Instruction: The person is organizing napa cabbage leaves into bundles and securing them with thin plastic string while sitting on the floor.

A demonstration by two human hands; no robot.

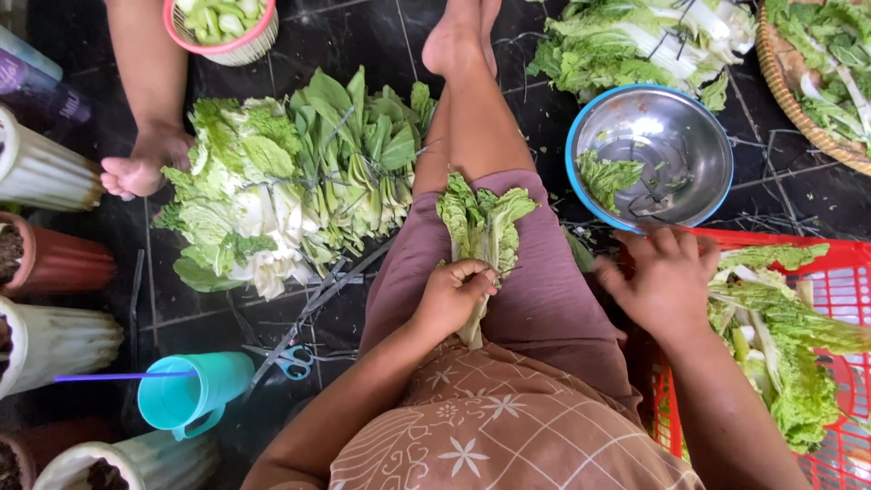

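Standing along the left edge are ribbed plant pots (41, 172), and below them a teal plastic mug (195, 395) with a purple straw (122, 376) lies on the dark tiled floor (363, 36), with blue-handled scissors (292, 363) just beside it. Farther in, a heap of leafy greens (290, 181) is spread on the floor, another person's foot (136, 172) touching its left side and a pink-rimmed basket (227, 32) of cut stems above it. At the centre, the left hand (449, 298) is curled into a fist around the pale stems of a small bunch of greens (481, 227), which rests on the person's lap with its leaves pointing away. To the right sits a steel bowl with a blue rim (649, 154), a few leaf scraps inside. The right hand (667, 281) lies palm down, fingers close together, on the rim of a red plastic crate (835, 281) that holds more lettuce-like leaves (780, 345). A woven tray (785, 86) fills the top right corner.
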